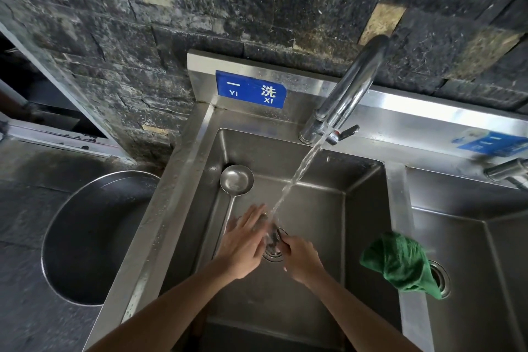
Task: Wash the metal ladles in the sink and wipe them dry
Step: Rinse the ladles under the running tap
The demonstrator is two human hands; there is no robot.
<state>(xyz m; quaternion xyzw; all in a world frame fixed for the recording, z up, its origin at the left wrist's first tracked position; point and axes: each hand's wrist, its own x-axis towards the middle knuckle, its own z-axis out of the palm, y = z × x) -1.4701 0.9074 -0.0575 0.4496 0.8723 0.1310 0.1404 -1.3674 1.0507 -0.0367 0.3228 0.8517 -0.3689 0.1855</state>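
Head view: left hand [243,243], fingers straight, lies flat against something blurred under the water stream [300,177]; right hand [301,258] curls around that same blurred object, which I cannot identify. Just left of the left hand, a dull steel ladle [236,180] lies in the sink [368,208], bowl away, handle running toward the person. Right of the right hand hangs a green cloth [400,263].

Blue sign [251,89] on sink backsplash [303,86] reads "一洗" (YI XI).

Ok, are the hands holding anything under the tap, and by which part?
The right hand grips something small under the stream, too blurred to identify. The left hand lies flat, holding nothing; the ladle rests untouched.
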